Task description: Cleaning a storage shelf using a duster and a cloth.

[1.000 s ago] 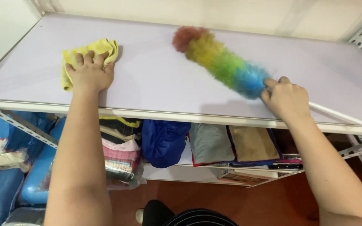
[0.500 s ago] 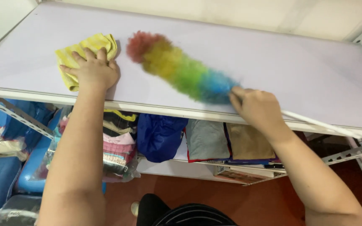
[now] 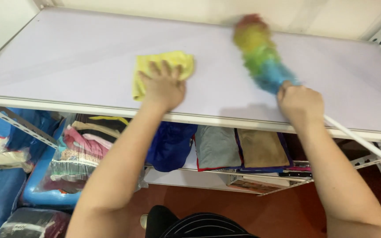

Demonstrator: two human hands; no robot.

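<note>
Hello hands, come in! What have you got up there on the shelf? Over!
Left hand flat on yellow cloth. Right hand gripping rainbow duster by its white handle. Both on pale shelf top. Nothing blocking.

Brightness: the scene was bright and evenly lit, soft light falling from above.
Shadows: a faint, soft shadow lay on the pale shelf (image 3: 76, 57) near the right hand (image 3: 300, 103); the space under it was dimmer.
Glare: none stood out; the surface looked matte.
Blur: the rainbow duster (image 3: 261, 53) was smeared by motion, its far red tip worst.
Focus: the left hand (image 3: 164, 86) and yellow cloth (image 3: 162, 64) were slightly soft.
Distortion: shelf edges splayed outward at the left and right borders.
</note>
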